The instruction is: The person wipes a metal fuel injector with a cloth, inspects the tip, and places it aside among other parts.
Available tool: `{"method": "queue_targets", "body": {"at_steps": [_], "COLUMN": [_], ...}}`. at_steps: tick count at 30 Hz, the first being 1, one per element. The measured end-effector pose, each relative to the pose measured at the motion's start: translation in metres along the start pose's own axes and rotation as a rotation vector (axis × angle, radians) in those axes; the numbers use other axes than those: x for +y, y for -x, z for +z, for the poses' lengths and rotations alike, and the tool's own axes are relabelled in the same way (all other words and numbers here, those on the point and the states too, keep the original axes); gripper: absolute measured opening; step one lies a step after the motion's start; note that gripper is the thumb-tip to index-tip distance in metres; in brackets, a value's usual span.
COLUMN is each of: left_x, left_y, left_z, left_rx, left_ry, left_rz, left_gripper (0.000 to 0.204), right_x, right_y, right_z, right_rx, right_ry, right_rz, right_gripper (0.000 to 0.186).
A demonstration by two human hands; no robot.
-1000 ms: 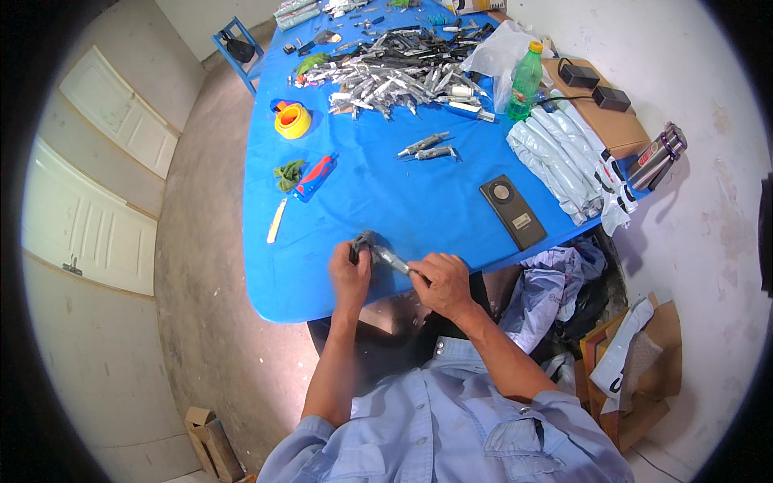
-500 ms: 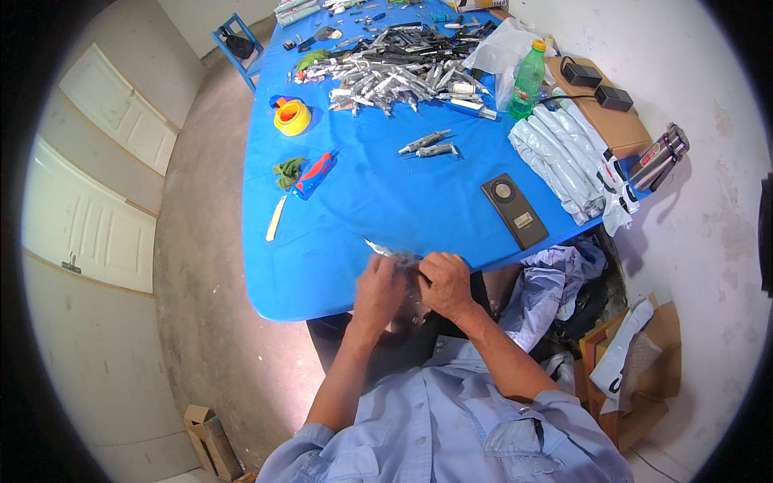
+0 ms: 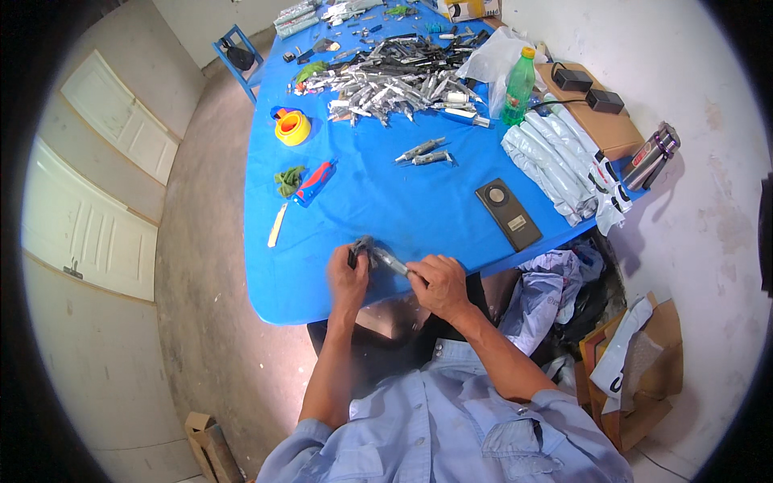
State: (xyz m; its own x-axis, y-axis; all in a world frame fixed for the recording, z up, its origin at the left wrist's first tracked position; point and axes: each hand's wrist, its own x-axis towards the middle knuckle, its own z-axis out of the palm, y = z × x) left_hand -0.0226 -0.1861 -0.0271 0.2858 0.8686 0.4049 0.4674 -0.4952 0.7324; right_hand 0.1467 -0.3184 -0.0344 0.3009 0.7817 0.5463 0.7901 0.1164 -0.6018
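Observation:
At the near edge of the blue-covered table (image 3: 322,209), my right hand (image 3: 440,286) is closed around one end of a slim silver-grey tube (image 3: 392,262), which looks like a small syringe. The tube slants up to the left. My left hand (image 3: 347,278) is closed on a crumpled dark grey rag (image 3: 365,244), beside the tube's far end; whether rag and tube touch, I cannot tell. Beyond my hands lie two similar tubes (image 3: 423,151). Farther back is a large heap of silver and black tubes (image 3: 394,84).
A dark phone-like device (image 3: 508,215) lies right, near stacked grey plastic bags (image 3: 555,169), a green bottle (image 3: 519,87) and a flask (image 3: 649,157). To the left are a red-and-blue cutter (image 3: 314,183), a white strip (image 3: 277,225), a green cloth (image 3: 289,181) and a yellow tape roll (image 3: 291,127).
My hands were close together over the tube and have moved apart. My left hand shifted left with the rag, and the tube now shows between the hands. The view has shifted slightly.

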Motion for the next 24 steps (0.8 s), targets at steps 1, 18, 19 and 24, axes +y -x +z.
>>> {"method": "queue_targets", "body": {"at_steps": [1, 18, 19, 24], "left_x": [0.005, 0.059, 0.057, 0.045], "left_y": [0.001, 0.057, 0.051, 0.021], "left_z": [-0.005, -0.002, 0.000, 0.005], "left_rx": [-0.017, -0.380, -0.372, -0.330], "left_ry": [0.012, -0.065, -0.092, -0.108], "left_rz": [-0.051, 0.177, 0.162, 0.170], "left_gripper": [0.013, 0.025, 0.025, 0.024], "right_x": [-0.001, -0.007, -0.008, -0.016], "right_y": [-0.001, 0.068, 0.067, 0.062], "right_z": [-0.001, 0.014, 0.015, 0.007], "right_rx": [0.000, -0.057, -0.047, -0.083], "right_ry": [0.004, -0.820, -0.866, -0.939], "right_rz": [-0.003, 0.965, 0.981, 1.056], "right_gripper": [0.013, 0.013, 0.013, 0.011]}}
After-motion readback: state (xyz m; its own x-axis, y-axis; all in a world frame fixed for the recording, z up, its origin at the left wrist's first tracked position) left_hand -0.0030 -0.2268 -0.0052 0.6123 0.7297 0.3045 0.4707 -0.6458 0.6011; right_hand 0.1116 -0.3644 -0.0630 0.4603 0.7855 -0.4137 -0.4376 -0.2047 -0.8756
